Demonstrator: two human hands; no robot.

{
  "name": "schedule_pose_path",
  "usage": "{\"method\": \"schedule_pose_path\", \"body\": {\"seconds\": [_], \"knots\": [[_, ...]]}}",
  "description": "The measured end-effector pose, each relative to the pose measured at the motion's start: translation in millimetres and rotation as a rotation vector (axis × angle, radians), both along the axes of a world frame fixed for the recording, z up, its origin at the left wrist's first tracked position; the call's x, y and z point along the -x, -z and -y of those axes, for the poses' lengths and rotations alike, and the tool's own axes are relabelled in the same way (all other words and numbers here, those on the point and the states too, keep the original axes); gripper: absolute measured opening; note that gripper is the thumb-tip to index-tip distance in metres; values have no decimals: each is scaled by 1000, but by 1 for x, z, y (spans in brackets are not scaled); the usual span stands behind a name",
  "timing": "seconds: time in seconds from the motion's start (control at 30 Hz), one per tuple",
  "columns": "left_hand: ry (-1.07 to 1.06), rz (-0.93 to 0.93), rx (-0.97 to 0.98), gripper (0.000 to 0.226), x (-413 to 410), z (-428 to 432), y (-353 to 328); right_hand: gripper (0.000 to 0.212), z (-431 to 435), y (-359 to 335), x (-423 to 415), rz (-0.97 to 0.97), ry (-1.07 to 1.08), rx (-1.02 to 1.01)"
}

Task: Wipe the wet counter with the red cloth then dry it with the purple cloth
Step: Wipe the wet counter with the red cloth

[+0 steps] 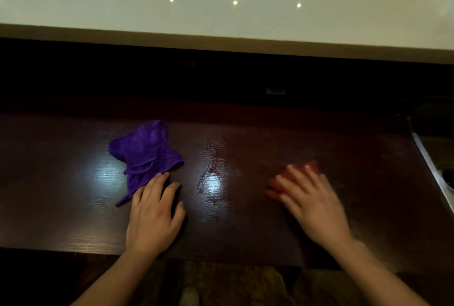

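I look down at a dark, glossy wood surface (pixel 73 182). My right hand (pixel 312 197) lies flat, fingers spread, pressing the red cloth (pixel 304 170) against the surface on the right side. That grip is open-palmed, not pinching; the cloth sits under my fingers, with only its far and left edges showing. The hand is blurred, so I judge it is mid-wipe.

A wet sheen (pixel 211 182) glints in the middle of the surface, to the left of the red cloth, between my two hands. By my judgement the wipe needs to travel leftward to reach it.

My left hand (pixel 154 214) rests flat on the surface, fingers open, holding nothing. Its fingertips just touch the near edge of the purple cloth (pixel 145 155), which lies crumpled directly beyond them, its length running from far to near. The left hand is much the nearer one for picking it up when drying comes.
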State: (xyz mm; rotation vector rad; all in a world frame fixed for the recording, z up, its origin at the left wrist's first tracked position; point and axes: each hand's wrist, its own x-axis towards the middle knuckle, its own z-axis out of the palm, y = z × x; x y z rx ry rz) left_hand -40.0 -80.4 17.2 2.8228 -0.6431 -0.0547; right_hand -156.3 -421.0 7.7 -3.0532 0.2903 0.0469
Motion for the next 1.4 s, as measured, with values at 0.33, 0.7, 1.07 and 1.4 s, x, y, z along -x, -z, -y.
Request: {"method": "schedule_pose_path", "body": {"seconds": [0.33,0.7,1.07,1.4], "knots": [[0,33,-59,57,2,10,-5,46,-27,4,25,46,-37,-31],[35,-49,-104,63,18,77,1,47,-33,0,20,19,9,-33],[8,-26,-103,58,17,78,6,49,22,-8,-51,21,373,-75],[-12,-26,-67,61,18,80,3,49,108,-8,47,61,665,-73]]}}
